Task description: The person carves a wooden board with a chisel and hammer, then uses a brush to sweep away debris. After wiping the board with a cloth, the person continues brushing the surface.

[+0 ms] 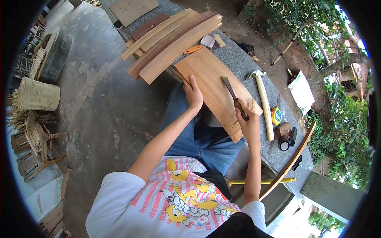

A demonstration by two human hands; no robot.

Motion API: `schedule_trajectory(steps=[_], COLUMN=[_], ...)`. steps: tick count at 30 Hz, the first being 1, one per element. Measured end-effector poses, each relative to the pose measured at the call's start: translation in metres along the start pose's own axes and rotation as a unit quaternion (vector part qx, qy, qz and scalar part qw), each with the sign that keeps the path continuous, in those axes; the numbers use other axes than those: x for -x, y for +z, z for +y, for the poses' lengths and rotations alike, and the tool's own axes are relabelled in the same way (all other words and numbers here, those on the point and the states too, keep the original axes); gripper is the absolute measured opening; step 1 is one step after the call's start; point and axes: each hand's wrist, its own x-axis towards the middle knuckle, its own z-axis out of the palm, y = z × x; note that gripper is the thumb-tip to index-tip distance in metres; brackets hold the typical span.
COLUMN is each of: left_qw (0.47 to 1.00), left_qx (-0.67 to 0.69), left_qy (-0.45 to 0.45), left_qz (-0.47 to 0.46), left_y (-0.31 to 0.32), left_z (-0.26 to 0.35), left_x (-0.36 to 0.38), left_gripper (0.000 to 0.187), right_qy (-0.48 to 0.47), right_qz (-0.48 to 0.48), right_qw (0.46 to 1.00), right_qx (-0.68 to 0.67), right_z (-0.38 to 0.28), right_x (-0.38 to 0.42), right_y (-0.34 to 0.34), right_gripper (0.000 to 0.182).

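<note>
A wide, brown wooden board lies slantwise over my lap and the edge of a grey stone bench. My left hand grips its near long edge, thumb up along the side and fingers curled toward the underside. In my right hand is a chisel, its dark handle wrapped by my fingers. The flat blade points away from me, over the face of the board. Beside the right hand, the board's end has a rough, uneven edge.
Curved wooden pieces are stacked at the bench's far end, near an orange-handled cutter. Right of the board lie a claw hammer, a tape measure and a small wooden block. A long curved strip leans at the bench.
</note>
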Motion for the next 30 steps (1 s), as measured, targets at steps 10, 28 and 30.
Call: schedule_trajectory(steps=[10, 28, 30], left_qw=[0.999, 0.998, 0.998], left_qx=[-0.014, 0.027, 0.021], left_qy=[0.042, 0.056, 0.053], left_qz=[0.001, -0.013, -0.009], left_y=[0.002, 0.001, 0.001], left_z=[-0.012, -0.006, -0.005], left_x=[-0.004, -0.003, -0.002], left_gripper=[0.079, 0.080, 0.080], right_qy=[0.005, 0.016, 0.029], right_qz=[-0.009, 0.054, 0.043], right_qw=[0.999, 0.997, 0.996], right_qx=[0.045, 0.053, 0.073], right_z=[0.005, -0.037, -0.039], right_x=[0.047, 0.031, 0.039], right_y=[-0.006, 0.016, 0.013], right_gripper=[0.043, 0.036, 0.036])
